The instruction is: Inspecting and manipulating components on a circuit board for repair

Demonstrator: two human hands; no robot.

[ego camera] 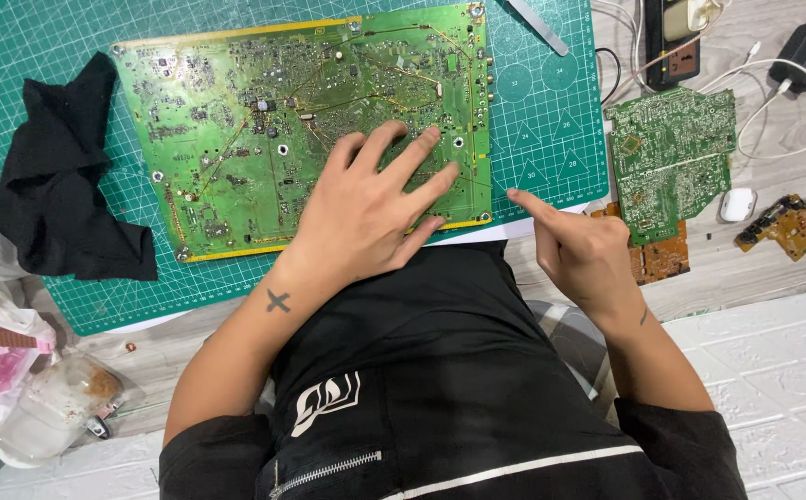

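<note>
On green cutting mat: large circuit board, left hand spread flat on it. Right hand pointing, index touching mat edge. Black cloth left; smaller boards right.

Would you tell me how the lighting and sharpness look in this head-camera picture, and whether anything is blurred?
Head view: even, soft light, only faint shadows under the left hand on the large green circuit board; board traces and cutting mat grid are sharp; the right hand shows no motion blur; mild wide-angle bending at the edges.
</note>
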